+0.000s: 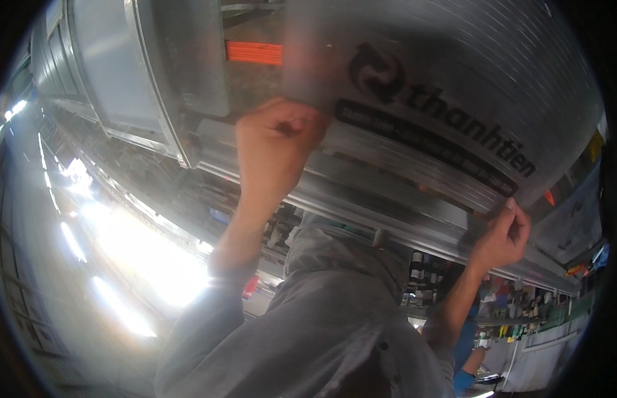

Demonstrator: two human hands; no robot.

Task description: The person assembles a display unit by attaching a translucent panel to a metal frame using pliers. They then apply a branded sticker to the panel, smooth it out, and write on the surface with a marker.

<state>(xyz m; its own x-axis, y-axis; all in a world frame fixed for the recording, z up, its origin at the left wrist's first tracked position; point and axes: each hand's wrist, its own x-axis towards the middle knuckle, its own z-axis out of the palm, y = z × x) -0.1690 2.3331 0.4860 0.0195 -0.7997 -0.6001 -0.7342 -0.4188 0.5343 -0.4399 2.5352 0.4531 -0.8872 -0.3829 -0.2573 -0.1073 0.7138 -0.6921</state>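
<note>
A large translucent plastic bag point(414, 66) with a dark printed emblem and lettering is stretched out in front of me at the upper right. My left hand point(278, 142) is closed in a pinch at the bag's near left corner, its fingertips partly hidden by the curl of the fist. At the near right corner, my right hand point(504, 237) pinches the edge between thumb and fingers. The bag's near edge runs taut and slanting between the two hands. Its far end leaves the picture at the top.
Below the bag runs a metal table edge point(361, 205). A flat orange bundle point(254, 52) lies beyond my left hand. Framed grey panels point(116, 66) stand at the upper left. Another person in blue point(464, 375) is at the lower right, near shelves of small goods.
</note>
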